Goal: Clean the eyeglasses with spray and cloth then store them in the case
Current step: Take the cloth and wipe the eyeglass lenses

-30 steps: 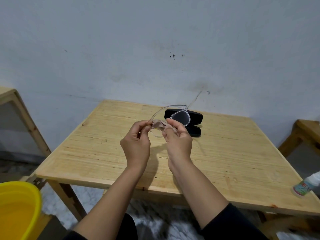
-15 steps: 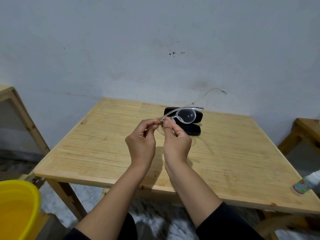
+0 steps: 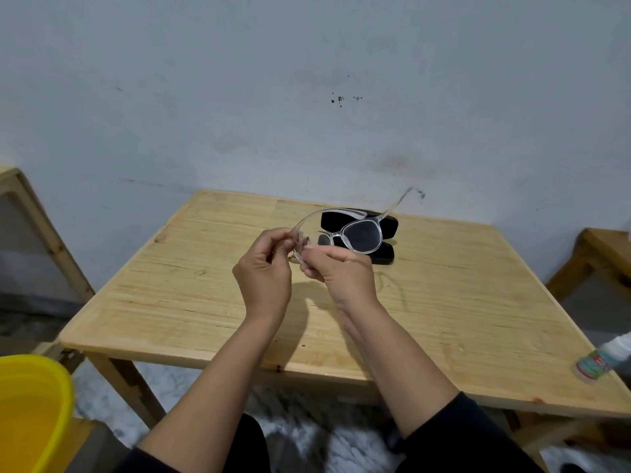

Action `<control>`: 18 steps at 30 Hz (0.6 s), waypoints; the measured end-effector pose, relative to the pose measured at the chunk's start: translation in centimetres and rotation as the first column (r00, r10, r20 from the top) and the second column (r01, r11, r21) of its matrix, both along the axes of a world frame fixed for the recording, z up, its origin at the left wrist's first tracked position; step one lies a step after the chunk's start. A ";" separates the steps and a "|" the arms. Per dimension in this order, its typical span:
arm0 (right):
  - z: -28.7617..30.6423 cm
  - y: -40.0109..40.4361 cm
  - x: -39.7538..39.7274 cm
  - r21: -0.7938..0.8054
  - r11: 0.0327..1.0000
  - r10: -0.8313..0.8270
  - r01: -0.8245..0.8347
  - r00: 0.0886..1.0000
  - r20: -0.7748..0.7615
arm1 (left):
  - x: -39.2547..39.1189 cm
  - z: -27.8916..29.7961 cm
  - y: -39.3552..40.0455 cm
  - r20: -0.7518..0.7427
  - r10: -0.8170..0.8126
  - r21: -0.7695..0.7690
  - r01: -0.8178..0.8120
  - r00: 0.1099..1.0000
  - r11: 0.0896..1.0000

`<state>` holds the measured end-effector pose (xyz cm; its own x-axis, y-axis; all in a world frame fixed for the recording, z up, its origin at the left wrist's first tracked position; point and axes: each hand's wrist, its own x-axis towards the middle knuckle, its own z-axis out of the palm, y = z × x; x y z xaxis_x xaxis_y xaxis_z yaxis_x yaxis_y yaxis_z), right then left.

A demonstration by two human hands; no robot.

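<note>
I hold clear-framed eyeglasses [image 3: 361,237] above the middle of the wooden table [image 3: 461,302]. My left hand [image 3: 264,275] pinches the left end of the frame near its hinge. My right hand [image 3: 345,276] pinches the left lens area, hiding that lens; a scrap of cloth may sit between the fingers, too small to tell. The right lens and one temple arm point away to the upper right. Behind the glasses lies the open black case [image 3: 387,230] on the table. A spray bottle [image 3: 602,360] lies on its side at the table's right edge.
A yellow bucket [image 3: 32,411] stands on the floor at the lower left. Wooden furniture stands at the left [image 3: 37,213] and right [image 3: 594,261] edges of view. A grey wall rises directly behind the table.
The glasses have turned in my hands, so the free lens now faces more toward me and sits lower right. Both hands stayed together in the same spot over the table.
</note>
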<state>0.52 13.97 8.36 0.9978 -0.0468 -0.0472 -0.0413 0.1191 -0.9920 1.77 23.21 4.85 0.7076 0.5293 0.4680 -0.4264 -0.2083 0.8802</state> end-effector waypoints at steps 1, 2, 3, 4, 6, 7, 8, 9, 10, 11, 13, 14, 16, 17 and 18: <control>0.0 -0.2 0.1 -0.039 0.999 -0.002 0.003 1.000 0.017 | 0.1 0.0 0.1 -0.001 0.005 0.008 -0.005 1.000 1.000; 0.0 -0.3 0.1 -0.063 0.998 -0.017 0.018 0.999 0.028 | 0.1 0.0 0.2 0.002 0.006 0.013 -0.006 1.000 1.000; 0.0 -0.4 0.2 -0.074 0.996 -0.043 0.045 0.999 0.033 | 0.1 0.0 0.2 0.006 0.005 0.011 -0.005 1.000 1.000; 0.0 -0.5 0.2 -0.069 0.994 -0.078 0.080 0.996 0.034 | 0.0 0.0 0.3 0.011 0.000 0.005 0.000 1.000 1.000; -0.3 -0.5 0.2 -0.026 0.988 -0.154 0.155 0.987 0.039 | 0.0 0.1 0.3 0.020 -0.011 -0.003 0.011 1.000 1.000; -0.4 -0.4 0.1 0.006 0.982 -0.191 0.191 0.981 0.045 | 0.0 0.1 0.3 0.023 -0.017 -0.001 0.017 1.000 1.000; -0.5 -0.1 0.0 0.035 0.974 -0.225 0.223 0.973 0.054 | 0.0 0.1 0.2 0.028 -0.022 0.005 0.022 0.999 1.000; -0.6 0.2 -0.2 0.060 0.967 -0.251 0.247 0.966 0.068 | 0.0 0.0 0.1 0.032 -0.025 0.013 0.025 0.999 1.000; -0.6 0.5 -0.3 0.075 0.963 -0.266 0.260 0.960 0.082 | 0.0 0.0 0.0 0.036 -0.032 0.018 0.031 0.999 0.999; -0.7 0.8 -0.3 0.081 0.961 -0.272 0.265 0.958 0.095 | 0.0 0.1 -0.1 0.041 -0.041 0.021 0.040 0.998 0.999; -0.7 1.3 -0.4 0.078 0.962 -0.270 0.263 0.956 0.116 | -0.1 0.1 -0.3 0.055 -0.060 0.030 0.059 0.997 0.998; -0.7 1.4 -0.4 0.073 0.961 -0.273 0.265 0.953 0.130 | -0.1 0.2 -0.3 0.064 -0.068 0.033 0.066 0.996 0.997; -0.6 1.6 -0.3 0.056 0.961 -0.278 0.272 0.947 0.160 | -0.1 0.4 -0.3 0.073 -0.084 0.026 0.082 0.994 0.996; -0.5 1.6 -0.2 0.045 0.962 -0.274 0.270 0.946 0.171 | -0.1 0.5 -0.3 0.076 -0.092 0.021 0.091 0.993 0.996; -0.4 1.6 -0.2 0.035 0.964 -0.267 0.265 0.947 0.181 | -0.1 0.6 -0.4 0.077 -0.101 0.016 0.100 0.992 0.995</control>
<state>0.30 15.57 7.97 0.9409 -0.3119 0.1323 0.1745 0.1115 -0.9783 1.69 22.86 5.41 0.7186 0.4511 0.5293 -0.5124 -0.1712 0.8415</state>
